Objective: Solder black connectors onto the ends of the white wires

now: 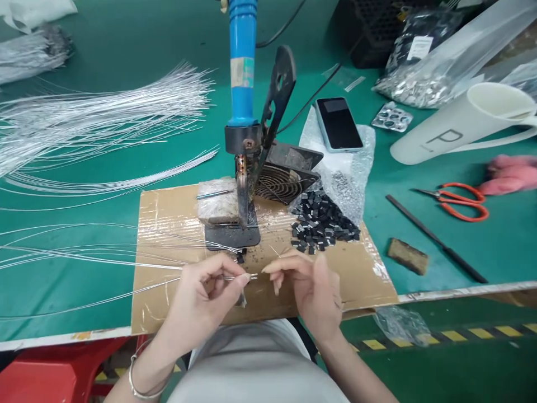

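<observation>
My left hand (212,299) is closed in a pinch on thin silvery wires (159,266). Their short ends poke out past its thumb and index finger, pointing toward my right hand. My right hand (312,288) is just to the right, its fingers bent and close together, apart from those ends. A hair-thin strand (274,252) shows above its fingers; what lies inside them is hidden. Behind the hands stands a blue-handled soldering iron (243,61), clamped upright with its tip (243,204) down over a dark plate (226,238). More wires end on that plate.
Brown cardboard (157,224) covers the work area. Small black pieces (323,221) are heaped on the right, near a fan (279,179) and a phone (339,124). Further right are orange-handled scissors (461,200), a file (436,238) and a white mug (444,126). Wire bundles (126,112) spread left.
</observation>
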